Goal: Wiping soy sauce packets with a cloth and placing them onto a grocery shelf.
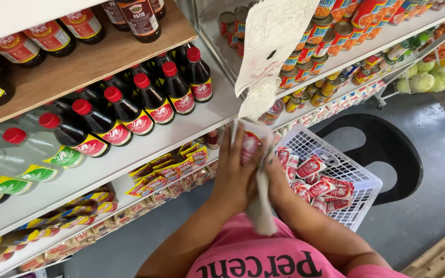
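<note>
Behind the left hand (235,172) a red-and-white packet (251,144) — half hidden — white cloth (260,206) below.

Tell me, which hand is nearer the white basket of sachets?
Right. The right hand, behind the white cloth, sits beside the basket rim; the left hand, holding a red-and-white packet, is farther.

Dark sauce bottles with red caps (145,100) are standing in rows on a white shelf (130,149), with clear bottles (11,164) beside them. Yellow and red sachets (168,170) are lying on the shelf below. Stacked tins (325,41) are filling the shelving to the right, and a black stool (387,149) is sitting on the grey floor (439,195).
</note>
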